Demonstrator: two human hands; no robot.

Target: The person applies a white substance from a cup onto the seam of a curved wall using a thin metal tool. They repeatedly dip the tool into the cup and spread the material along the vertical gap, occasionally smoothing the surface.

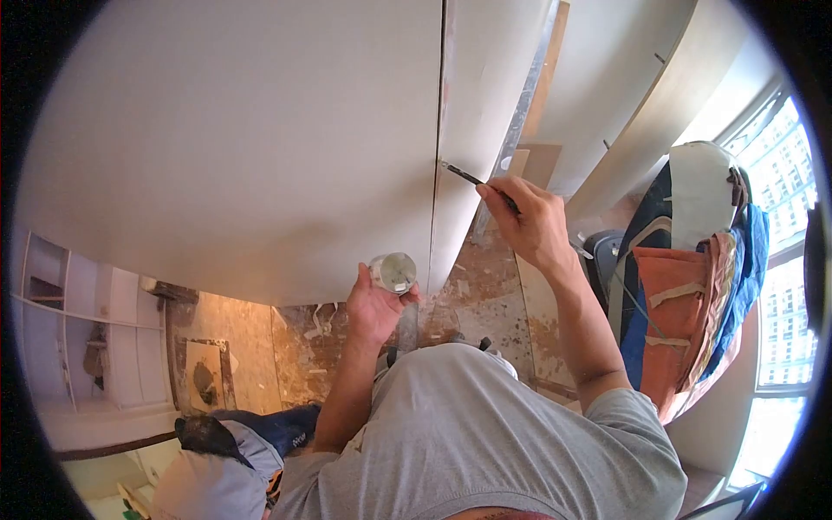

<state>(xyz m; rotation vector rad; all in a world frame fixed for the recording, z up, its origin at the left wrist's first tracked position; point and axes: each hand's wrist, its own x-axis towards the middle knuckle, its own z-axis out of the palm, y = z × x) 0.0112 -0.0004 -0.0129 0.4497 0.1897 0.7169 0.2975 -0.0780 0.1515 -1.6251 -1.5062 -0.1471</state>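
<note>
Panel: split by seam
Right hand: tool finger-pinched at seam
Left hand: cup finger-clasped
Floor: littered
Window: bright

I wore a grey T-shirt with a curved neckline and short sleeves, leaving my forearms, left hand and right hand bare.

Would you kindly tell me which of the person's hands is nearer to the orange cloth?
Right: the right hand is to the left of the orange cloth in the picture; the left hand is much farther left.
</note>
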